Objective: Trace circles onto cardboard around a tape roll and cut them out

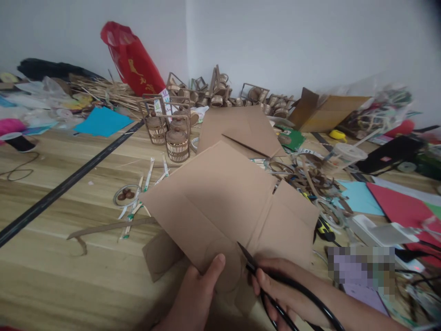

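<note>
My left hand (203,287) grips the lower edge of a folded brown cardboard sheet (220,197), thumb on top and the other fingers hidden beneath. A round outline shows faintly on the cardboard beside that thumb. In my right hand (275,285) is a pair of black-handled scissors (253,264), the fingers wrapped around the handles. Their dark blades point up and left over the cardboard, close to the round outline. Whether the blades touch the cardboard I cannot tell. A smaller cardboard piece (161,253) lies below the sheet at its left.
Several small woven lidded baskets with handles (177,145) stand behind the sheet. Left of it sits a ring of brown balls (127,195) among paper-wrapped sticks. Cardboard strips (306,170), a yellow-black cutter (325,230) and a white power strip (382,234) lie at right.
</note>
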Action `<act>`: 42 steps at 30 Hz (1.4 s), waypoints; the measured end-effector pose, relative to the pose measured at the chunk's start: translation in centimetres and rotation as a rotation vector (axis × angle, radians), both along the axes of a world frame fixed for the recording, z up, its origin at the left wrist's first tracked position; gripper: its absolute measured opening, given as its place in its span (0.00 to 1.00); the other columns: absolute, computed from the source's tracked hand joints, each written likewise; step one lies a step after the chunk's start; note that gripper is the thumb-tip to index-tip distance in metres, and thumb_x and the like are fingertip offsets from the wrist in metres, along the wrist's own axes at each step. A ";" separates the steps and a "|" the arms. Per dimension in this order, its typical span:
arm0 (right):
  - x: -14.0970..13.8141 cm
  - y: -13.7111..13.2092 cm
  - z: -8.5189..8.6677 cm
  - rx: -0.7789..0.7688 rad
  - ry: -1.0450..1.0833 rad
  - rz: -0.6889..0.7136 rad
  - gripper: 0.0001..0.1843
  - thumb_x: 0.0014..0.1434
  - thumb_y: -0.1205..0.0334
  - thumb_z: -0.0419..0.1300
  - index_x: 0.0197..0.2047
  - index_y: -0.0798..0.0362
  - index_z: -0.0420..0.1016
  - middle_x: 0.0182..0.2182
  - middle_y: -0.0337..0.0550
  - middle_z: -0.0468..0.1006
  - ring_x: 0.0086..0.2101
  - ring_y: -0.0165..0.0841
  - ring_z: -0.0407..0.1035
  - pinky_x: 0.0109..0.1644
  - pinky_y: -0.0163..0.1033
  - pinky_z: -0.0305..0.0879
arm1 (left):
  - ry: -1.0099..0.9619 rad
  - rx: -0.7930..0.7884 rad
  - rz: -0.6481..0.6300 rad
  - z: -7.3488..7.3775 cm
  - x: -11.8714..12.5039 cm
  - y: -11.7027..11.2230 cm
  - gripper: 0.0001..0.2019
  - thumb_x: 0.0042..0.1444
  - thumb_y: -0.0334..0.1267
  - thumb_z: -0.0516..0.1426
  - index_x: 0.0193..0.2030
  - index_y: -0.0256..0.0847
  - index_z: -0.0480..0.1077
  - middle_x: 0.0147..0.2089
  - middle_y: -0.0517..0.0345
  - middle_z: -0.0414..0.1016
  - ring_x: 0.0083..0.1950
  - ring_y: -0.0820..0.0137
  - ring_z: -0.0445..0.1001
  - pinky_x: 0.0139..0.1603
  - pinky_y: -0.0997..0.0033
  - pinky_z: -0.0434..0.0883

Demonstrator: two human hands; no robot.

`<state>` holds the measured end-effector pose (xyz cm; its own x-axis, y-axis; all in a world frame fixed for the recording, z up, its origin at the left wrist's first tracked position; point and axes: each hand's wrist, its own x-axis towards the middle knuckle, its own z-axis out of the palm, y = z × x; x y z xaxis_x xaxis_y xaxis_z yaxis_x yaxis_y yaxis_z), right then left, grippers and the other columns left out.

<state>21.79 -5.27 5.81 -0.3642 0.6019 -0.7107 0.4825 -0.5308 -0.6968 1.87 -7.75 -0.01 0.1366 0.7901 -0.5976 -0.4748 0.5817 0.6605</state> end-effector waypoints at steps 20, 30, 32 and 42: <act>0.1 -0.6 0.9 0.045 -0.148 0.026 0.48 0.42 0.09 0.43 0.31 0.49 0.65 0.18 0.33 0.63 0.17 0.24 0.57 0.19 0.30 0.52 | -0.029 -0.031 0.021 0.8 0.1 0.0 0.22 0.50 0.50 0.69 0.48 0.37 0.80 0.48 0.41 0.85 0.60 0.46 0.78 0.64 0.48 0.71; -0.2 -1.8 0.4 0.058 -0.076 -0.158 0.43 0.46 0.13 0.48 0.31 0.49 0.65 0.20 0.35 0.63 0.18 0.24 0.56 0.19 0.30 0.52 | -0.042 -0.017 0.008 0.8 0.2 0.1 0.24 0.49 0.53 0.69 0.47 0.37 0.80 0.48 0.40 0.85 0.59 0.47 0.78 0.63 0.49 0.71; -0.2 -1.7 0.3 0.060 -0.066 -0.150 0.43 0.45 0.12 0.49 0.30 0.49 0.65 0.19 0.35 0.62 0.18 0.24 0.55 0.18 0.30 0.51 | -0.021 -0.019 0.016 0.9 0.2 0.0 0.24 0.48 0.53 0.70 0.46 0.36 0.80 0.49 0.40 0.85 0.59 0.47 0.79 0.63 0.50 0.72; 0.3 -1.5 -0.1 0.178 -0.143 0.039 0.42 0.53 0.15 0.41 0.29 0.48 0.62 0.18 0.35 0.61 0.16 0.25 0.53 0.15 0.32 0.47 | -0.039 -0.032 0.017 0.5 0.1 0.2 0.24 0.47 0.54 0.70 0.46 0.39 0.79 0.46 0.43 0.86 0.60 0.47 0.78 0.62 0.51 0.72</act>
